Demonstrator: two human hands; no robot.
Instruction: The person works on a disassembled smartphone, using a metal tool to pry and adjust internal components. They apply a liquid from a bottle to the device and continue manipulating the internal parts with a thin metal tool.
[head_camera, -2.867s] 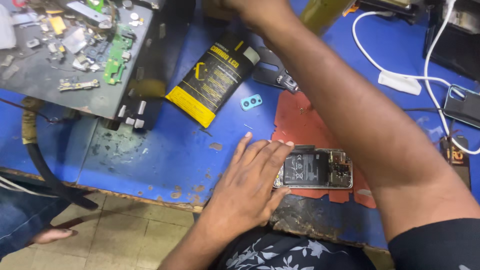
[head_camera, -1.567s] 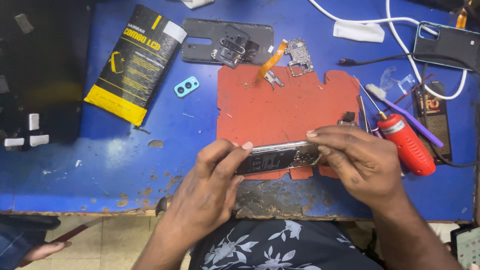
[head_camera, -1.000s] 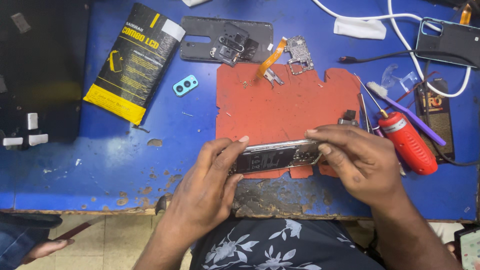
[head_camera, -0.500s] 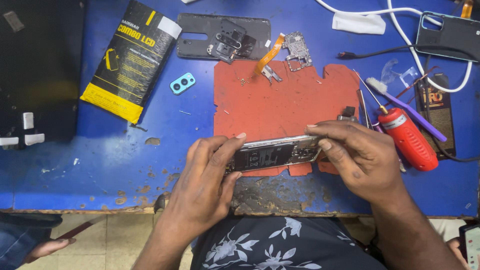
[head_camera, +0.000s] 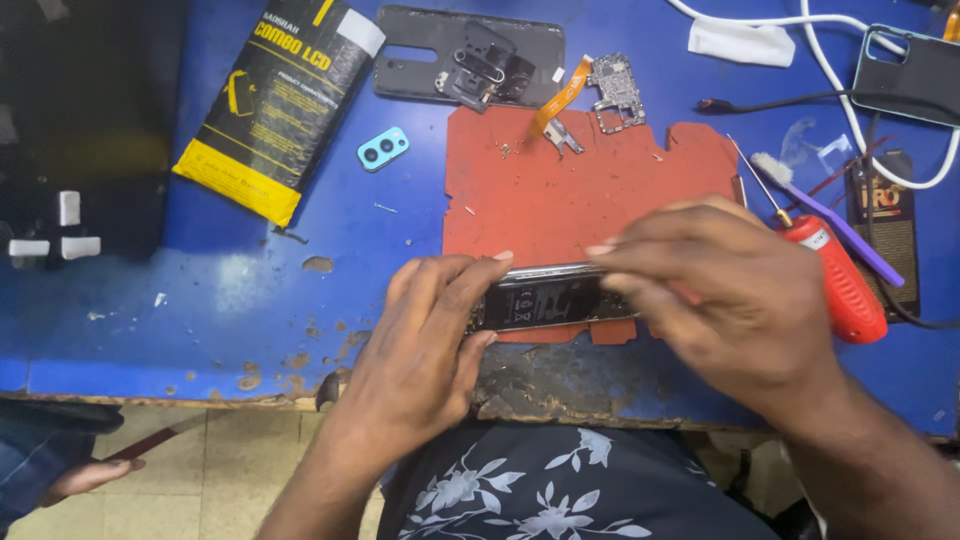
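An opened phone (head_camera: 548, 298) with its back off is tilted up on its long edge over the near edge of a red work mat (head_camera: 580, 190). My left hand (head_camera: 425, 340) grips its left end, fingers across the top edge. My right hand (head_camera: 725, 300) covers its right end, blurred, fingertips on the top edge. A black phone back cover (head_camera: 470, 62), a small circuit board (head_camera: 617, 92) with an orange flex cable (head_camera: 556, 98) and a blue camera ring (head_camera: 382, 148) lie farther back.
A black and yellow pouch (head_camera: 285, 100) lies at the back left. A red-handled screwdriver (head_camera: 835, 275) and a purple brush (head_camera: 835, 230) rest right of the mat. White cables (head_camera: 850, 90) and another dark phone (head_camera: 915, 72) sit at the back right. The blue table's front edge (head_camera: 250, 385) is worn.
My right hand came back from reaching across the table and took the phone's right end. Both hands tipped the phone from lying flat up onto its edge. Now the right hand slides along it.
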